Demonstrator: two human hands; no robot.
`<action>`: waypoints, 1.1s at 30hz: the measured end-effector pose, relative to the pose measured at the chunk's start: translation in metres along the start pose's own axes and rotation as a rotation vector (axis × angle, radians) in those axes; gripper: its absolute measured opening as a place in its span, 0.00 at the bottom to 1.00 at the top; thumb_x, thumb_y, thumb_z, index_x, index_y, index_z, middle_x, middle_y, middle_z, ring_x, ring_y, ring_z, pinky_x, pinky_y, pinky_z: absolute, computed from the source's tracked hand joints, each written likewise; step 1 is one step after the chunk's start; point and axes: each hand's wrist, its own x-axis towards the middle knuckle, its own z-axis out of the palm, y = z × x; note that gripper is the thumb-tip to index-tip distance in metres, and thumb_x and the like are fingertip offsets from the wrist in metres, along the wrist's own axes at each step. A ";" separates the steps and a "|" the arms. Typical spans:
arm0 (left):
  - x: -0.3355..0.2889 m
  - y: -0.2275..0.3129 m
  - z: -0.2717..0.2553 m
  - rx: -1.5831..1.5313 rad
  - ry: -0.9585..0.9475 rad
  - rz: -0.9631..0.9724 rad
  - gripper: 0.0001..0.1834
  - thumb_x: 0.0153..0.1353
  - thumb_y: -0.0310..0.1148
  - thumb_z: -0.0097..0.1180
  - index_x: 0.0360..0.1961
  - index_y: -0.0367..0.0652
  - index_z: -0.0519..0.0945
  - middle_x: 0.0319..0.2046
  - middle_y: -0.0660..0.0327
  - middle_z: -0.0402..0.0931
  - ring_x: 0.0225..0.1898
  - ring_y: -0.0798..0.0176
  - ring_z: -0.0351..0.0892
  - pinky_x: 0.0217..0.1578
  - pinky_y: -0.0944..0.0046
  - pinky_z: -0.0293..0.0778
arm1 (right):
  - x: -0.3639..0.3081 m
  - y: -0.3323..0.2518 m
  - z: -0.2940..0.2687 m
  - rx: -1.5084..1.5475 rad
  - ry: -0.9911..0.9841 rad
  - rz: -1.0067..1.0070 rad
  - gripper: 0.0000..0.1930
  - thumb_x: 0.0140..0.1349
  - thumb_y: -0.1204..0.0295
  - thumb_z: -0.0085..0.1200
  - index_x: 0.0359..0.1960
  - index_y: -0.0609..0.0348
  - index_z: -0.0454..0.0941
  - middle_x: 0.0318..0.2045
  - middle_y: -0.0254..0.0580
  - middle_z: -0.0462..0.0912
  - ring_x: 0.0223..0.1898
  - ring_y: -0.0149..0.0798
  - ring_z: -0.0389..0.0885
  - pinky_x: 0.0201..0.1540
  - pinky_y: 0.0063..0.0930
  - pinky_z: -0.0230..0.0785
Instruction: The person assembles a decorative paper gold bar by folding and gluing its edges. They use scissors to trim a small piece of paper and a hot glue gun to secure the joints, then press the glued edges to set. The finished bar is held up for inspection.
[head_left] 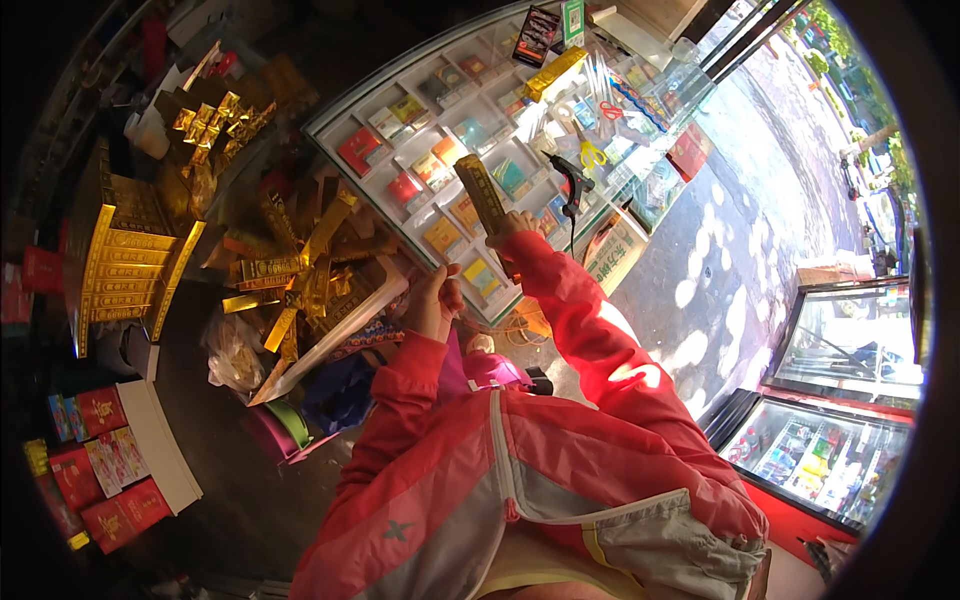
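My right hand (515, 230) is closed around a long gold bar-shaped piece (480, 190) with dark printing, held tilted above the glass counter. Lower and to the left, my left hand (435, 305) has its fingers curled together near the counter's corner. Whatever it may hold is hidden. To the right of the gold piece, a black and red glue gun (570, 183) rests on the glass with its cord hanging down. Left of my hands, several similar gold bars (315, 245) lie crossed in an open carton (325, 350).
Glass display counter (390, 95) holds small packs below. On it lie yellow-handled scissors (592, 153), red-handled scissors (610, 110) and a gold block (555, 75). A built gold structure (125, 262) stands left, red boxes (105, 470) lower left. A glass-topped cooler (800, 455) stands right.
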 end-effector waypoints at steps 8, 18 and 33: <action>0.038 0.029 0.006 0.089 0.014 0.008 0.16 0.68 0.42 0.54 0.46 0.40 0.79 0.24 0.68 0.74 0.24 0.73 0.72 0.27 0.70 0.71 | -0.005 -0.012 -0.013 0.156 0.012 -0.094 0.25 0.56 0.63 0.56 0.50 0.67 0.70 0.39 0.64 0.81 0.43 0.63 0.81 0.44 0.50 0.74; 0.060 0.066 -0.012 0.135 0.005 -0.042 0.16 0.68 0.41 0.54 0.46 0.38 0.79 0.23 0.68 0.74 0.22 0.72 0.73 0.25 0.69 0.71 | 0.129 0.016 -0.145 0.283 0.166 -0.109 0.23 0.53 0.56 0.61 0.43 0.61 0.72 0.35 0.57 0.81 0.39 0.53 0.81 0.41 0.47 0.72; 0.059 0.116 -0.045 0.201 0.049 0.056 0.18 0.68 0.45 0.54 0.45 0.39 0.79 0.25 0.69 0.73 0.24 0.75 0.72 0.27 0.72 0.70 | 0.285 -0.054 -0.105 0.043 0.338 -0.010 0.23 0.59 0.58 0.54 0.53 0.58 0.77 0.55 0.52 0.75 0.58 0.58 0.73 0.57 0.49 0.70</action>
